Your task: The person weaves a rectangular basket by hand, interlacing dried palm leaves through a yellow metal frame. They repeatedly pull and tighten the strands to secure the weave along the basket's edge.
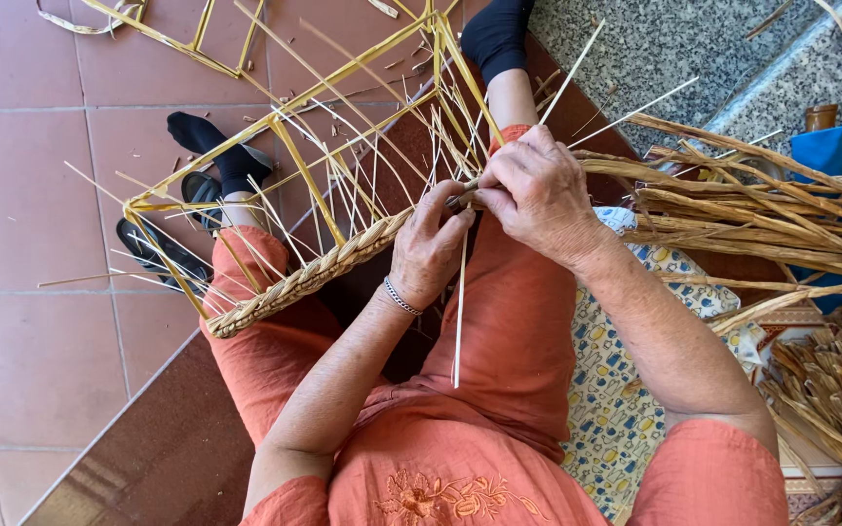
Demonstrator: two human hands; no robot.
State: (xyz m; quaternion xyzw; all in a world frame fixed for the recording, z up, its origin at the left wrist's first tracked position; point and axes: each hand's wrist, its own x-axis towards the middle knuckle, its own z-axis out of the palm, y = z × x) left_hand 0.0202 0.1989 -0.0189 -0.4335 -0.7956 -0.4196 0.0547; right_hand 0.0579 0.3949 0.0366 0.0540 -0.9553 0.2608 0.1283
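A woven straw braid point(304, 278) runs along the near edge of a yellow cane frame point(294, 146) that rests across my knees. My left hand point(428, 244) pinches the end of the braid, a metal bracelet on its wrist. My right hand point(536, 190) grips a bundle of long dry straw point(733, 195) that stretches off to the right and meets the braid where both hands touch. Thin pale cane stakes point(459, 312) stick out between the hands, and one hangs down over my orange trousers.
I sit on a patterned cushion point(616, 380) on a dark step. Red floor tiles point(21, 195) lie to the left, my black-socked feet point(216, 146) in sandals on them. More straw point(840, 399) is heaped at the right, beside a blue object point(830, 151).
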